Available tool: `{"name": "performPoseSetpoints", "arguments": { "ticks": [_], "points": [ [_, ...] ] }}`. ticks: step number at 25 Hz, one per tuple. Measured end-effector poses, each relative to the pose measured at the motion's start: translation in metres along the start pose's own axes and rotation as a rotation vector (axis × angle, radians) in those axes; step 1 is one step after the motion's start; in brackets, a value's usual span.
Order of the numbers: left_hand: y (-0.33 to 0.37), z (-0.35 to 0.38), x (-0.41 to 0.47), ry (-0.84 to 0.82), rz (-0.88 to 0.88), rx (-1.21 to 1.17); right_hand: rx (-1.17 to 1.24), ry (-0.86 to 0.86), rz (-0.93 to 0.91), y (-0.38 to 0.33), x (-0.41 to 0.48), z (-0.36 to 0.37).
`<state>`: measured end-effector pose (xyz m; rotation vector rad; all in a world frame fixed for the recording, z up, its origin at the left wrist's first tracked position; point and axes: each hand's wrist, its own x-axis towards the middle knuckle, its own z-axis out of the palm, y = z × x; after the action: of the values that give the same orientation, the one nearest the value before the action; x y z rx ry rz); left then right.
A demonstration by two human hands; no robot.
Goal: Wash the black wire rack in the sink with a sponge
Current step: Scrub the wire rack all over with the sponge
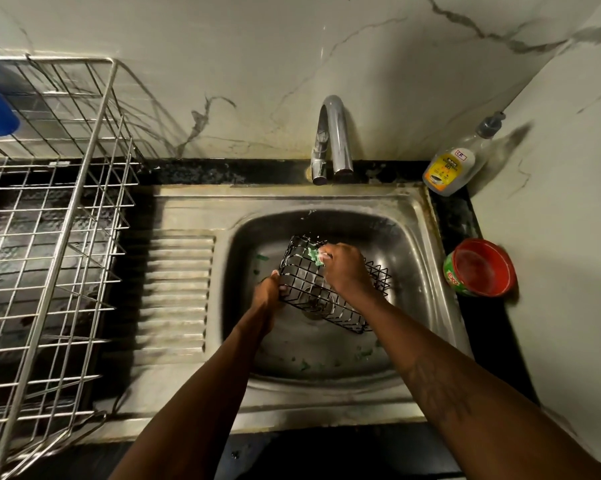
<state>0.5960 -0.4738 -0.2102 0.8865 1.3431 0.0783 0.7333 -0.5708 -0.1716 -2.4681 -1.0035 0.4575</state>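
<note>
Steel sink (pixel 292 199): left hand (pixel 269 294) grips black wire rack (pixel 307 289) at 9 o'clock, right hand (pixel 344 268) clutches sponge (pixel 314 255) at 12; scrubbing underway, rinse likely pending.

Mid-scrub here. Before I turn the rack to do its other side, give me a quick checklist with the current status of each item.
1. Left hand grips the black wire rack at its left edge: ok.
2. Right hand holds the green sponge against the rack's far side: ok.
3. Rack is held inside the sink, above the drain: ok.
4. Foam shows on the wires near the sponge; whether it covers the rest: cannot tell.
5. Rinse water: no stream visible from the tap: not ok.
6. Red tub sits on the counter right of the sink; whether it holds soap: cannot tell.
</note>
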Motion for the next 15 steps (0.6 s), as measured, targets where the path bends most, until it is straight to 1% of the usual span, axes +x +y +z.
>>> {"name": "performPoseSetpoints", "arguments": {
  "ticks": [2,3,5,6,8,10,11,13,14,15],
  "points": [
    [-0.005,-0.004,0.005,-0.011,0.047,0.187,0.030,0.001,0.032,-0.001,0.000,0.006],
    [-0.010,-0.006,0.011,-0.030,0.065,0.236,0.042,0.004,0.044,-0.001,0.000,0.009],
    [-0.017,-0.012,0.026,-0.051,0.102,0.300,0.073,0.021,0.053,-0.001,-0.001,0.012],
    [-0.014,-0.014,0.025,-0.054,0.093,0.289,0.102,0.038,0.067,-0.001,-0.001,0.014],
    [-0.004,-0.017,0.014,-0.063,0.049,0.218,0.201,0.112,0.166,0.001,-0.001,0.014],
    [0.002,-0.020,0.005,-0.033,0.046,0.283,0.227,0.206,0.295,0.006,0.002,0.014],
    [0.001,-0.022,0.005,-0.018,0.060,0.368,0.207,0.220,0.329,0.009,0.003,0.016],
    [-0.002,-0.022,0.005,-0.020,0.135,0.533,0.190,0.201,0.317,0.012,0.004,0.022],
    [-0.003,-0.022,0.006,-0.052,0.171,0.535,0.187,0.182,0.288,0.011,0.005,0.025],
    [-0.003,-0.023,0.007,-0.090,0.187,0.478,0.189,0.161,0.251,0.008,0.004,0.028]
  ]
}}
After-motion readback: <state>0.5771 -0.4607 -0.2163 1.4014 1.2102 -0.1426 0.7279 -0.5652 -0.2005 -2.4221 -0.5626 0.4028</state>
